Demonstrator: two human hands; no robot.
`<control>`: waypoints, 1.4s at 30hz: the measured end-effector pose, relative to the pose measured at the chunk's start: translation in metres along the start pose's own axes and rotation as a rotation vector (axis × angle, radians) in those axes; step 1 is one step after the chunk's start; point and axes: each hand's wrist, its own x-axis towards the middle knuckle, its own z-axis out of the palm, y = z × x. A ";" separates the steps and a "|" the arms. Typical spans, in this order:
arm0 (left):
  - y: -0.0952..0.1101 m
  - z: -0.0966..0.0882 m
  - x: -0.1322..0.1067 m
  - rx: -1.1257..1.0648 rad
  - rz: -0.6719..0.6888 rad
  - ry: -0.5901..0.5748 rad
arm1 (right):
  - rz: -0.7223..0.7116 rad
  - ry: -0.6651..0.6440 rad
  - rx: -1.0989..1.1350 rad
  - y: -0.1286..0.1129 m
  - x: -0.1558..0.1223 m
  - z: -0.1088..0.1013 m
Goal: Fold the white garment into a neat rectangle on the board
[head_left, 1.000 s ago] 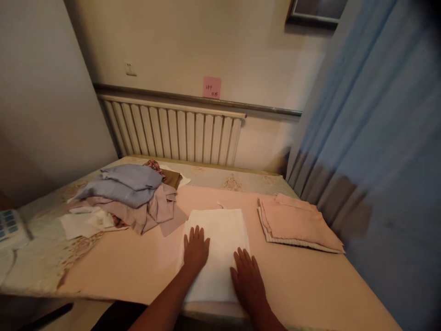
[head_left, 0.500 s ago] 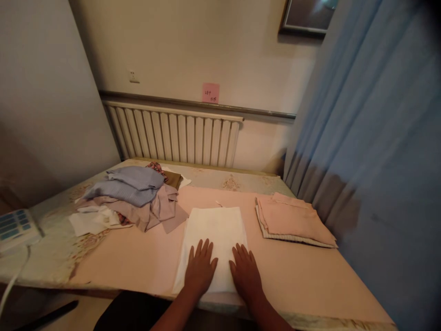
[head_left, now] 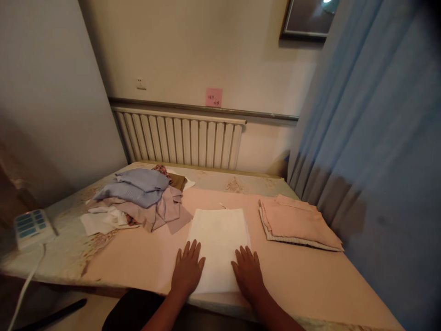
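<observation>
A white folded cloth (head_left: pixel 218 234) lies flat on the pink sheet (head_left: pixel 303 271) near the front edge of the table. My left hand (head_left: pixel 188 268) rests palm down over the cloth's left edge, its fingers pointing away from me. On the right edge of the cloth lies my right hand (head_left: pixel 248 271), flat with the fingers a little apart. Neither hand grips anything. The palms hide parts of the cloth's two sides.
At the left is a loose heap of clothes (head_left: pixel 138 193), blue, mauve and white. Folded pink cloth (head_left: pixel 296 218) lies over a striped piece at right. A white power strip (head_left: pixel 32 227) with a cord sits far left. A blue curtain (head_left: pixel 386 161) hangs along the right side.
My left hand has slid left, from on the cloth to its left edge. My right hand stays about where it was on the right edge. The view has shifted slightly.
</observation>
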 end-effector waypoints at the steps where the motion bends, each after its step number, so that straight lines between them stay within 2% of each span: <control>1: 0.000 0.000 0.000 -0.003 0.004 0.011 | -0.012 0.003 0.007 -0.005 0.003 -0.001; 3: 0.000 0.001 -0.001 -0.009 0.015 0.035 | -0.076 0.017 0.043 -0.019 0.011 -0.004; 6: -0.001 0.002 -0.002 -0.014 0.024 0.063 | -0.251 -0.002 0.120 -0.042 0.020 -0.004; 9: -0.001 0.002 -0.002 -0.019 0.019 0.072 | -0.338 -0.042 0.166 -0.049 0.027 0.001; 18: 0.001 -0.003 0.003 -0.009 0.007 0.029 | -0.194 -0.066 0.133 -0.022 0.057 0.016; 27: -0.001 0.008 0.006 0.033 0.013 0.030 | -0.105 -0.092 0.088 -0.001 0.086 0.025; 33: -0.001 0.006 0.007 0.025 -0.003 -0.011 | -0.081 -0.108 0.025 0.010 0.105 0.032; 42: -0.001 0.005 0.004 -0.018 0.014 0.040 | -0.081 -0.089 0.029 0.027 0.127 0.046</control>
